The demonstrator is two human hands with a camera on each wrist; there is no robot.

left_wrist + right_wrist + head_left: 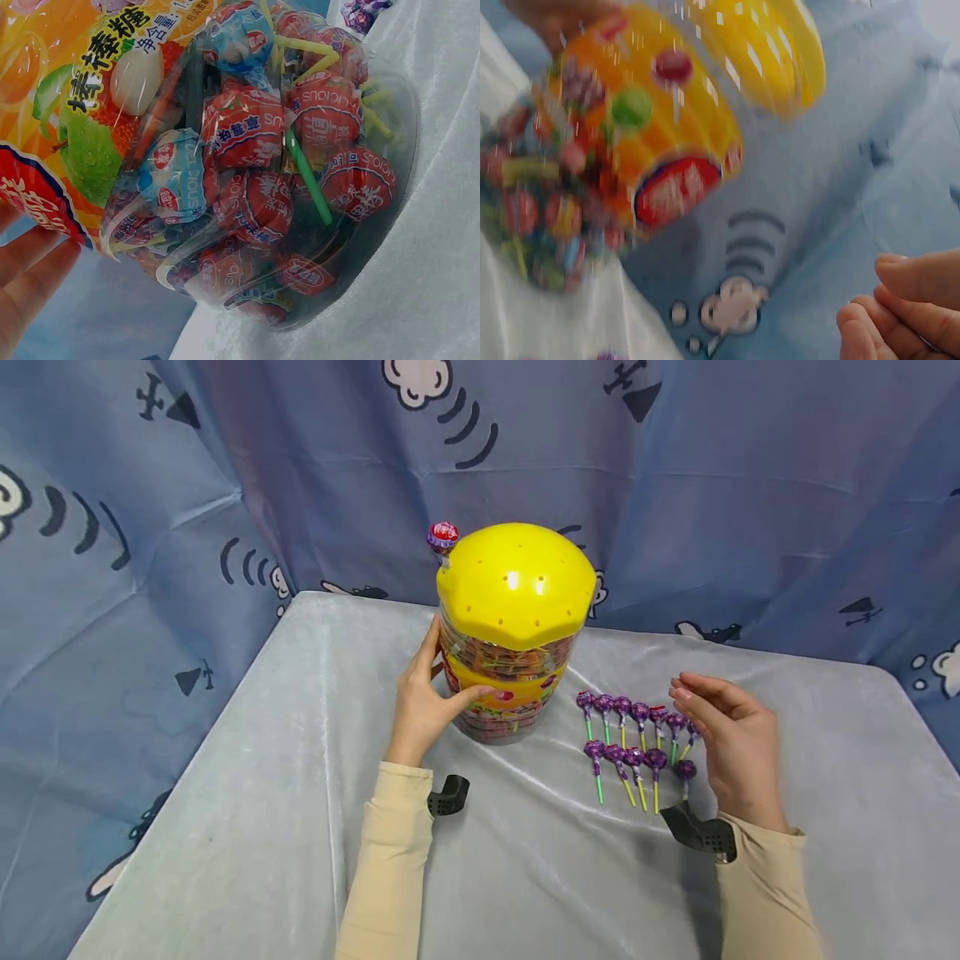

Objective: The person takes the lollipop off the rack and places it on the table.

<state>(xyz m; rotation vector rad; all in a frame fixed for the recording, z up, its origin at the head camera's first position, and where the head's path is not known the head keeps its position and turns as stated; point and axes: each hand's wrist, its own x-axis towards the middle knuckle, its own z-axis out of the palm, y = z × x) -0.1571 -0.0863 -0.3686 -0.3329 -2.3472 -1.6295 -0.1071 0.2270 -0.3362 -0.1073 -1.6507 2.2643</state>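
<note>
My left hand [429, 706] grips the side of a clear jar with an orange printed label [551, 683] and a domed yellow lid [517, 581]. Its thumb lies across the front of the jar, while some fingers are hidden behind it. Red- and blue-wrapped lollipops [244, 127] show through the jar's clear wall in the left wrist view. One lollipop with a red and purple wrapper [442, 537] stands up at the lid's left edge. My right hand [735, 743] hovers over the right end of the laid-out lollipops, its fingers loosely bent and holding nothing.
Two rows of purple-wrapped lollipops [635, 758] with green and yellow sticks lie right of the jar. A pale cloth [247, 827] covers the table. Behind it hangs a blue printed curtain [712, 510].
</note>
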